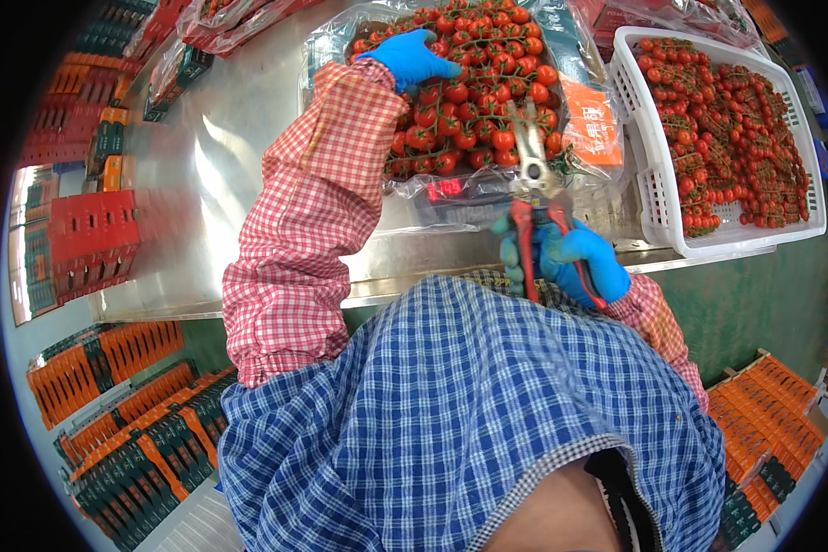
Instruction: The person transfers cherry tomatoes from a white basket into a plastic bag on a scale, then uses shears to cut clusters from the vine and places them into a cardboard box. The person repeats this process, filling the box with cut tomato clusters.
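Note:
My left hand [414, 58], in a blue glove, rests on the far left part of a heap of vine cherry tomatoes [455, 114], thumb and fingers apart. My right hand [579, 255], also gloved in blue, grips pruning shears with red handles [524, 238]. Their slightly blurred blades [528, 127] point away from me, over the heap's near right part, a little apart. The tomatoes fill a carton lined with clear plastic film [597, 169], whose orange panel [590, 124] bears writing. Beneath the near film, a digital scale [455, 207] shows lit red digits.
A white plastic basket [652, 200] of more vine tomatoes stands to the right on the metal table [186, 186]. Film-wrapped boxes [245, 27] sit at the far left edge. Stacked orange and green cartons [138, 441] flank me on the floor; red cartons [93, 238] are left beyond the table.

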`<state>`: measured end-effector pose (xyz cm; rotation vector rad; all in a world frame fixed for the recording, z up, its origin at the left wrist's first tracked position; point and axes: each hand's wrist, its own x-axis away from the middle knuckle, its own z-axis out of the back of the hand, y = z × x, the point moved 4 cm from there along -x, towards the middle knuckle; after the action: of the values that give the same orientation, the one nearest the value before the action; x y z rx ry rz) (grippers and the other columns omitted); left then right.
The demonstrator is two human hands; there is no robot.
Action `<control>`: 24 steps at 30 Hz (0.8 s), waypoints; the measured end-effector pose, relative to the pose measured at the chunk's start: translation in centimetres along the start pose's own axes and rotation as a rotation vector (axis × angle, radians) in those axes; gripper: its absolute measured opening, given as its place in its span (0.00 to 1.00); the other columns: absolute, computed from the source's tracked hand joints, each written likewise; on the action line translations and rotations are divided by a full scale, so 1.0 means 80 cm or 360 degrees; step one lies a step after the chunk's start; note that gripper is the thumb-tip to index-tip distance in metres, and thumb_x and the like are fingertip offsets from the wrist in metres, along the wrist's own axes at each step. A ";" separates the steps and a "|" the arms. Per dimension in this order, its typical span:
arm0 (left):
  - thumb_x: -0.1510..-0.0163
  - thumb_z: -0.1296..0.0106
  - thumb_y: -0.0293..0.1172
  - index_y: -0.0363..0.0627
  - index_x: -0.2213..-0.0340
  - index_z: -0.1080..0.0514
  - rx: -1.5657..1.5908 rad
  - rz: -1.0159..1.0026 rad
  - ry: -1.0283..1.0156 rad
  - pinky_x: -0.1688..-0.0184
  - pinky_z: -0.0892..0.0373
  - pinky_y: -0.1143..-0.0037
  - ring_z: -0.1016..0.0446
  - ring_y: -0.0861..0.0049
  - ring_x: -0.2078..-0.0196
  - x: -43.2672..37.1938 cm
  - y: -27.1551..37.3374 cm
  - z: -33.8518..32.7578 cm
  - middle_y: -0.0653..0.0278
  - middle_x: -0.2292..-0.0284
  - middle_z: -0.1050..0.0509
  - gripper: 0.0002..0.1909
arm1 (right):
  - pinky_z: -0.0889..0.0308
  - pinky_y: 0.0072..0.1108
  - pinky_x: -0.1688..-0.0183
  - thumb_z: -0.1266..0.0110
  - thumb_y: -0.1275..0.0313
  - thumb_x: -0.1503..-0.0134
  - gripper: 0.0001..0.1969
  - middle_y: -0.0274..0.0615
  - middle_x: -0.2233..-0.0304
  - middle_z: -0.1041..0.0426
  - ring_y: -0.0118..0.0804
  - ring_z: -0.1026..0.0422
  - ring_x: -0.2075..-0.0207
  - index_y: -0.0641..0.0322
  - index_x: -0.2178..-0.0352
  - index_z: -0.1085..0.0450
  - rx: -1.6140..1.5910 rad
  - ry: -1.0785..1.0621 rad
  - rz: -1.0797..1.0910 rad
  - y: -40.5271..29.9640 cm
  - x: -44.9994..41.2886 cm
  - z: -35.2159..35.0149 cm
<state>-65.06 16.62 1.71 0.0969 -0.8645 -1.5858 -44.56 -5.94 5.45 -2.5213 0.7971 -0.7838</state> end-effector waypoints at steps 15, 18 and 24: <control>0.61 0.40 0.30 0.37 0.54 0.40 0.1592 -0.0634 0.0511 0.67 0.28 0.74 0.28 0.75 0.67 -0.014 0.183 -0.033 0.59 0.66 0.29 0.31 | 0.34 0.32 0.60 0.58 0.70 0.56 0.25 0.49 0.66 0.31 0.40 0.30 0.65 0.71 0.54 0.42 -0.0275 0.0035 0.0301 -0.035 0.024 0.015; 0.59 0.42 0.28 0.38 0.52 0.43 0.1500 -0.0730 0.0374 0.67 0.27 0.75 0.27 0.73 0.65 -0.019 0.225 -0.059 0.60 0.65 0.29 0.32 | 0.33 0.30 0.62 0.59 0.68 0.57 0.27 0.49 0.63 0.32 0.38 0.30 0.67 0.71 0.53 0.42 -0.0254 0.0297 0.0510 -0.046 0.048 0.034; 0.60 0.40 0.30 0.35 0.53 0.42 0.1274 -0.0887 0.0210 0.69 0.27 0.76 0.27 0.75 0.67 -0.028 0.328 -0.138 0.58 0.65 0.29 0.34 | 0.33 0.29 0.64 0.59 0.69 0.56 0.25 0.47 0.66 0.31 0.38 0.30 0.70 0.71 0.55 0.40 -0.0252 0.0639 0.0739 -0.059 0.110 0.094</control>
<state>-37.29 14.68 7.88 1.0759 -1.4007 -1.6068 -32.01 -6.35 5.47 -2.1860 1.5607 -1.1015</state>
